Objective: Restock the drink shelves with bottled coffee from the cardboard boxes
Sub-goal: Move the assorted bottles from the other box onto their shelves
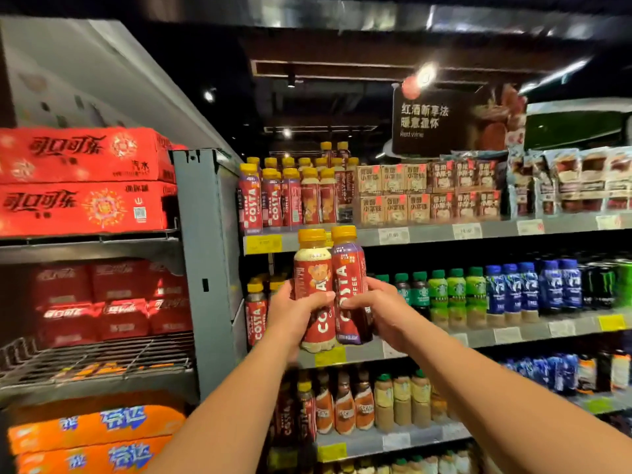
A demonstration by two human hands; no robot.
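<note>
Two bottles of coffee are held up side by side in front of the drink shelves, upright and touching along their sides. The left hand [294, 313] has its grip clamped on the cream-shouldered bottle [313, 278]. Its fingers curl round the lower half from the left and the thumb lies across the front. The yellow cap and shoulder stand above the grip, and the base shows just below it.

The right hand [379, 309] is clamped the same way on the purple-shouldered bottle [349, 268], wrapping its lower half from the right, thumb tip close to the other thumb.

The pair hangs in the air, caps in front of the edge of the top shelf [431, 234] and bases level with the second shelf [581, 328]. A row of like bottles [287, 196] stands on the top shelf behind. To the left, red cola cases [85, 179] are stacked on a grey rack [205, 254]. To the right, green-capped bottles [455, 295] stand on the second shelf.
</note>
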